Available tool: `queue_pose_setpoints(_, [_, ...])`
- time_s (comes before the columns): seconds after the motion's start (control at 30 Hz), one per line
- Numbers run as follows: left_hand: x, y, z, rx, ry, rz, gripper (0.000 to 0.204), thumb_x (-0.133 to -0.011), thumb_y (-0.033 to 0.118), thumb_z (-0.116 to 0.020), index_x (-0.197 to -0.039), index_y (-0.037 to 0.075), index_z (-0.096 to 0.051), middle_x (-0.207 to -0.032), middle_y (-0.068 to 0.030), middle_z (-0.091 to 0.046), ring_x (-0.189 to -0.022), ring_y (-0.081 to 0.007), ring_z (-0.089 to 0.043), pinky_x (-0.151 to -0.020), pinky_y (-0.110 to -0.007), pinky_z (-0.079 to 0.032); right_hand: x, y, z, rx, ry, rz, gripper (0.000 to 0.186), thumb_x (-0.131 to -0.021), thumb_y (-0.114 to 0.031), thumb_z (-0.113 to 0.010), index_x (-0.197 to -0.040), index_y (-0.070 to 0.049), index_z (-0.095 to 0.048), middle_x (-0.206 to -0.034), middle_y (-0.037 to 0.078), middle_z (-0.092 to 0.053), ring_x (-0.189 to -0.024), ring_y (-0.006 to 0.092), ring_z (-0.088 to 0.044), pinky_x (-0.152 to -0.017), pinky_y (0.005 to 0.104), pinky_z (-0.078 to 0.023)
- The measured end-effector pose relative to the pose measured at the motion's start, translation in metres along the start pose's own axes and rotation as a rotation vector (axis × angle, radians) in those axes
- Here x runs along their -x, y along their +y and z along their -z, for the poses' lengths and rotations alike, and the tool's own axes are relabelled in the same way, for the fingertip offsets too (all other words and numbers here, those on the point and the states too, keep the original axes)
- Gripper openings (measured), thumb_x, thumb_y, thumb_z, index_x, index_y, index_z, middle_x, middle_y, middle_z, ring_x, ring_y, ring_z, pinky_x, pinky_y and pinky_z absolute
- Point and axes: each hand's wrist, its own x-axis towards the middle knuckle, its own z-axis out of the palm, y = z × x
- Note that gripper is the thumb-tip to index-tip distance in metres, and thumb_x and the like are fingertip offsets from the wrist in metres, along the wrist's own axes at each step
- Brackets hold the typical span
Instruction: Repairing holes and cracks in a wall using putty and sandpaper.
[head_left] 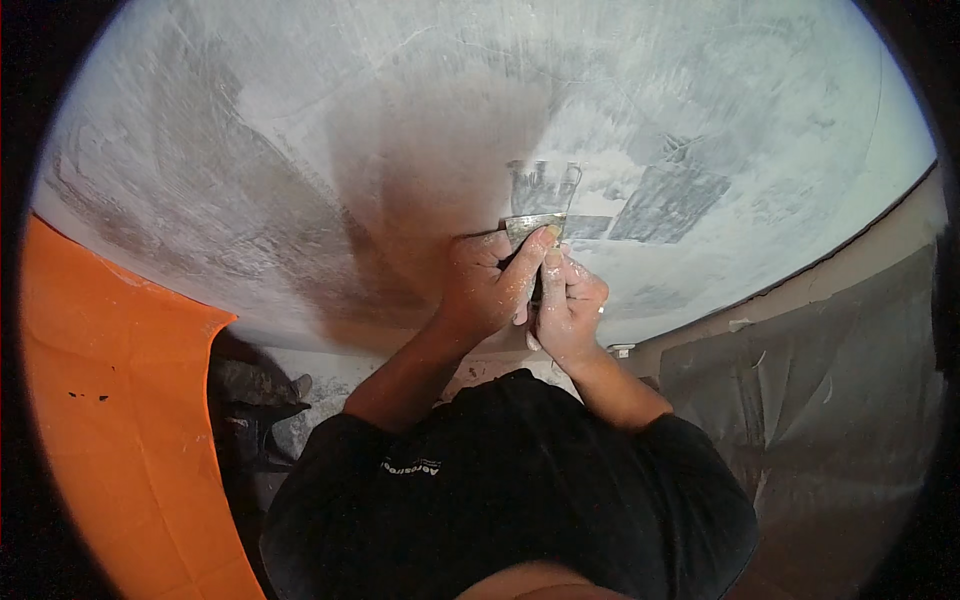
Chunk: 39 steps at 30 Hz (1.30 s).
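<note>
Two hands clamped on one putty knife (535, 228), blade flat against grey plastered wall (300, 150). Far left: orange sheet (110, 400). Left hand (487, 283) fisted round handle, index finger stretched up onto blade. Right hand (567, 303) wrapped just beside it, touching, fingers curled on same handle. Darker wet patch (668, 203) right of blade. Brown covering (830, 380) lower right.

Orange sheet (110, 400) at left; grey covering (830, 400) right.
</note>
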Motion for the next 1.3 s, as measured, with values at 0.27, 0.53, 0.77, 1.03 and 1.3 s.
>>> queue_pose_setpoints(0.27, [-0.001, 0.003, -0.007, -0.015, 0.091, -0.061, 0.018, -0.093, 0.012, -0.067, -0.084, -0.002, -0.073, -0.06, -0.0038, -0.065, -0.053, -0.0043, -0.052, -0.049, -0.025, -0.041, -0.005, -0.012, -0.002, 0.018, 0.026, -0.001, 0.039, -0.105, -0.017, -0.047, -0.074, 0.002, -0.061, -0.056, 0.003, -0.059, -0.045, 0.0073, -0.052, -0.042, 0.024, -0.038])
queue_pose_setpoints(0.53, [-0.015, 0.028, -0.008, 0.038, 0.164, -0.115, 0.017, -0.092, 0.011, -0.068, -0.084, -0.003, -0.073, -0.062, -0.0031, -0.067, -0.056, -0.0048, -0.053, -0.051, -0.025, -0.042, -0.019, -0.044, -0.011, -0.069, 0.029, -0.017, 0.038, -0.104, -0.015, -0.048, -0.073, 0.002, -0.062, -0.054, 0.002, -0.056, -0.044, 0.007, -0.05, -0.041, 0.0241, -0.037])
queue_pose_setpoints(0.77, [-0.02, 0.036, -0.009, 0.04, 0.191, -0.074, 0.017, -0.092, 0.011, -0.068, -0.086, -0.003, -0.073, -0.063, -0.0025, -0.067, -0.057, -0.0049, -0.055, -0.052, -0.024, -0.043, -0.026, -0.043, -0.013, -0.008, 0.07, 0.004, 0.037, -0.104, -0.015, -0.049, -0.073, 0.001, -0.061, -0.053, 0.001, -0.056, -0.045, 0.0063, -0.05, -0.042, 0.0235, -0.036])
queue_pose_setpoints(1.03, [-0.014, 0.018, -0.006, 0.061, 0.156, -0.18, 0.016, -0.093, 0.012, -0.066, -0.089, -0.002, -0.073, -0.067, -0.0057, -0.068, -0.06, -0.0063, -0.057, -0.055, -0.025, -0.046, -0.018, -0.031, -0.009, 0.022, 0.069, 0.07, 0.032, -0.102, -0.01, -0.051, -0.076, 0.003, -0.063, -0.054, 0.001, -0.056, -0.046, 0.0057, -0.051, -0.042, 0.024, -0.036])
queue_pose_setpoints(1.3, [-0.005, 0.02, -0.005, 0.076, 0.051, -0.015, 0.02, -0.098, 0.012, -0.058, -0.095, -0.004, -0.069, -0.083, -0.0081, -0.073, -0.072, -0.0113, -0.064, -0.067, -0.028, -0.052, -0.014, -0.028, -0.008, 0.11, 0.085, 0.074, 0.032, -0.101, -0.011, -0.054, -0.075, 0.004, -0.063, -0.053, 0.003, -0.057, -0.046, 0.0072, -0.053, -0.043, 0.0253, -0.039])
